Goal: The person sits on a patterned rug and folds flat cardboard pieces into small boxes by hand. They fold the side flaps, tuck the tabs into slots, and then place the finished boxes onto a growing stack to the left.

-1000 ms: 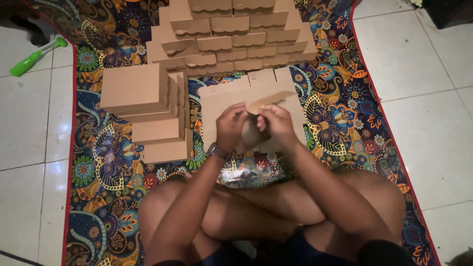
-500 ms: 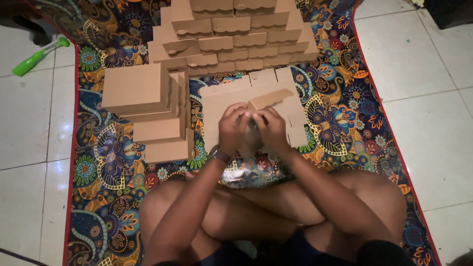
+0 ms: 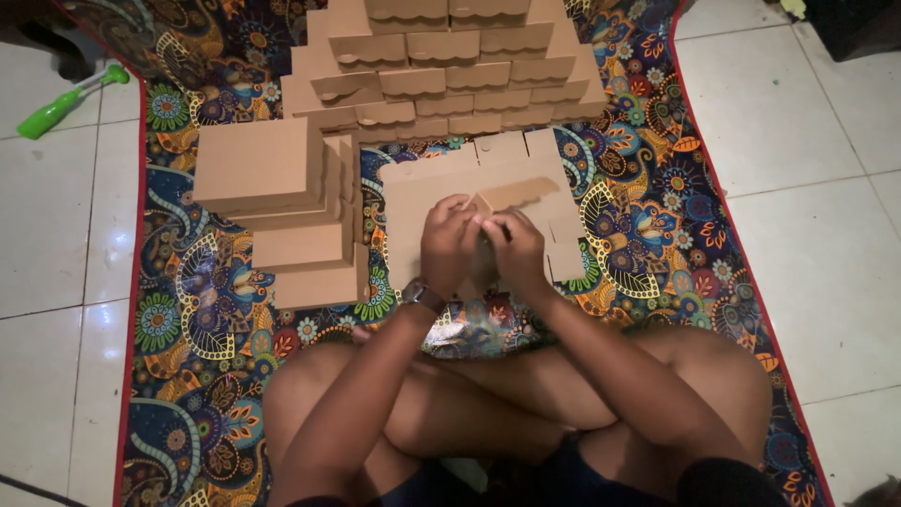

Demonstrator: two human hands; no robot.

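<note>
I sit cross-legged on a patterned mat (image 3: 657, 188). My left hand (image 3: 448, 246) and my right hand (image 3: 516, 250) are side by side, both pressed on a brown cardboard piece (image 3: 511, 192) whose raised flap sticks up just beyond my fingers. It lies on a flat pile of unfolded cardboard blanks (image 3: 427, 188) in front of my knees. A watch sits on my left wrist.
A stack of folded cardboard boxes (image 3: 272, 169) stands to the left. Several rows of finished boxes (image 3: 450, 66) are piled at the far end of the mat. A green-handled tool (image 3: 66, 103) lies on the white tiled floor at upper left.
The cardboard flap has been lowered and folded flatter. Both hands have moved slightly forward and down onto the piece.
</note>
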